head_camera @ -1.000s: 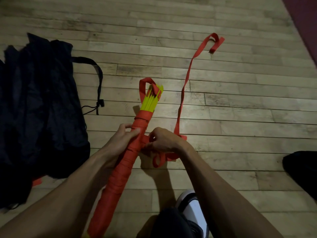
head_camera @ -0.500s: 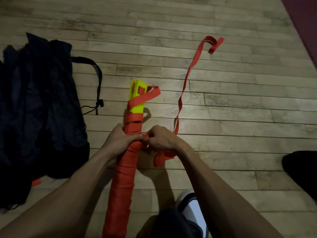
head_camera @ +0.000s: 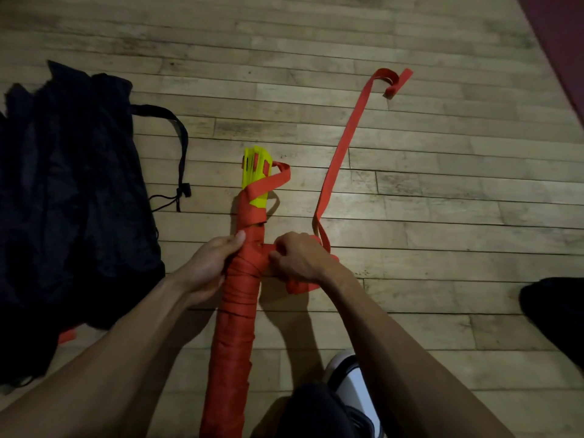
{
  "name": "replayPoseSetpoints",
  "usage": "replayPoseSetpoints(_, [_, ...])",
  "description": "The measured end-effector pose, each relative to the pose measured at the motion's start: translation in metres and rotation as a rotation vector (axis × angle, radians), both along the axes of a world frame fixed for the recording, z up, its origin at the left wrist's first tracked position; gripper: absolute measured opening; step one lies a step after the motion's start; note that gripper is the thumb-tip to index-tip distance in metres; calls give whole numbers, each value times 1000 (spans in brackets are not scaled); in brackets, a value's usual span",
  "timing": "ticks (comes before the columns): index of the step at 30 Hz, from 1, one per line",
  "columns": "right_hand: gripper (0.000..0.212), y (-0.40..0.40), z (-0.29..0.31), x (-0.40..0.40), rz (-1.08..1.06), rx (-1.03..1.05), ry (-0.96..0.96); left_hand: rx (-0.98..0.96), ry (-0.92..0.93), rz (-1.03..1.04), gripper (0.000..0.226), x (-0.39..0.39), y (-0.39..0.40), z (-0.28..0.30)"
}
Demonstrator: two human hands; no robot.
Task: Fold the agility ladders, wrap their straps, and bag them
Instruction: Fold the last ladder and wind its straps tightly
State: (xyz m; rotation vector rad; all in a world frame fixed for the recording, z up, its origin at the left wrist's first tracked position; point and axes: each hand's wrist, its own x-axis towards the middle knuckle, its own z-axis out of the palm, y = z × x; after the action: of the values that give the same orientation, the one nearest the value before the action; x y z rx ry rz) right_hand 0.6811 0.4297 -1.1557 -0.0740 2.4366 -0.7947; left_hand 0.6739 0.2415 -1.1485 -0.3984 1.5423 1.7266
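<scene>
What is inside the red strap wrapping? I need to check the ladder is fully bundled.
Yellow rungs poke out of the red strap wrapping at its far end. Further down, the wrapping covers them, so their state is hidden.

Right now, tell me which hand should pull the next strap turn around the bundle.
Probably the right hand: it already pinches the strap beside the bundle, with the loose tail on its side. The left hand grips the bundle, steadying it.

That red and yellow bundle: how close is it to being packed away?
The rungs are gathered and the bundle is mostly wrapped. The left hand grips it while the right hand pinches the strap, a long tail of which lies loose on the floor. The bag waits alongside; nothing is bagged yet.
</scene>
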Motion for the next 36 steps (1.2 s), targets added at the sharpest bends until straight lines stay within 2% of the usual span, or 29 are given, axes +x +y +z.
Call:
replayPoseSetpoints(4, [18, 3, -2, 2, 39, 66, -24, -92, 120, -73, 30, 3, 6, 1])
replayPoseSetpoints(7, [29, -4, 4, -1, 35, 2, -37, -224, 213, 16, 21, 4, 15, -5])
replayPoseSetpoints(9, [26, -10, 5, -3, 41, -56, -33, -322, 259, 85, 36, 3, 16, -12])
replayPoseSetpoints(12, [12, -13, 4, -4, 33, -42, -2, -420, 331, 55, 56, 5, 15, -16])
replayPoseSetpoints(14, [14, -14, 2, -3, -11, -61, 53, -361, 305, 40, 53, 5, 16, -14])
replayPoseSetpoints(16, [30, -12, 3, -1, -60, -118, 93, -261, 251, 26, 42, 5, 16, -12])
replayPoseSetpoints(18, [43, -7, 0, -1, -125, -153, 90, -262, 249, 27, 38, 4, 15, -10])
replayPoseSetpoints(20, [39, -2, -1, -3, -197, -207, 96, -277, 230, 69, 44, 1, 12, -8])
replayPoseSetpoints(23, [16, 3, -1, -7, -464, -368, 166, -239, 217, 100, 45, -4, 8, -4])
replayPoseSetpoints(26, [29, 4, -2, -11, -621, -518, 210, -199, 214, 85, 47, -7, 3, 0])
replayPoseSetpoints(29, [18, -10, 0, -8, -521, -666, 146, -150, 244, 47, 60, -8, 4, 1])
replayPoseSetpoints(32, [46, -22, -3, -4, -385, -602, 48, -132, 283, 79, 59, -9, 10, 6])
replayPoseSetpoints(34, [43, -20, -4, -2, -312, -562, 18, -224, 337, 111, 51, -14, 11, 7])
replayPoseSetpoints(36, [39, -10, 1, -6, -164, -431, 10, -345, 401, 55, 56, -18, 9, 7])
